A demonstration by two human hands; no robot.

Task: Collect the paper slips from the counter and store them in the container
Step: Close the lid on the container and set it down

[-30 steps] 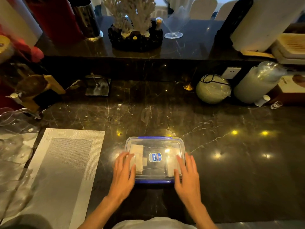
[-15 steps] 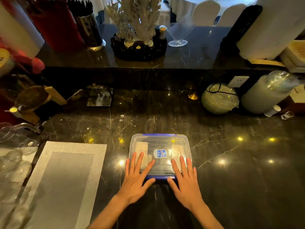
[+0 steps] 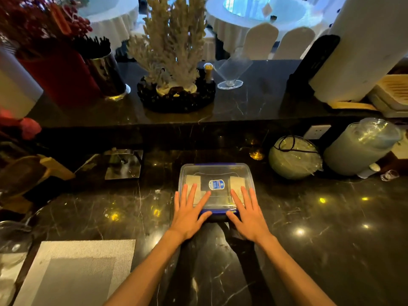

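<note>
Moved since half a second ago: container (image 3: 215,173) lies farther up the counter (image 3: 309,239), both arms stretched longer behind it; palms flat as before.

Container: one, rectangular, rounded corners, clear plastic, blue-trimmed lid shut, blue oval label at lid centre. Sits mid-counter, bare stone on every side.

Paper slips: two pale stacks visible through the lid, left stack (image 3: 193,181) and right stack (image 3: 237,182), either side of the label.

Left hand (image 3: 187,214): fingers spread and flat, pressing the lid's near left part, gripping nothing.

Right hand (image 3: 247,214): fingers spread and flat, pressing the near right part, gripping nothing.

Counter: dark polished marble, pale veins, light spots reflected. Wide open stone to the right.

Placemat (image 3: 72,272): one, woven grey, rectangular, near left, well apart from the container.

Raised ledge (image 3: 254,102): behind the container, bearing one pale coral ornament (image 3: 174,40).
</note>
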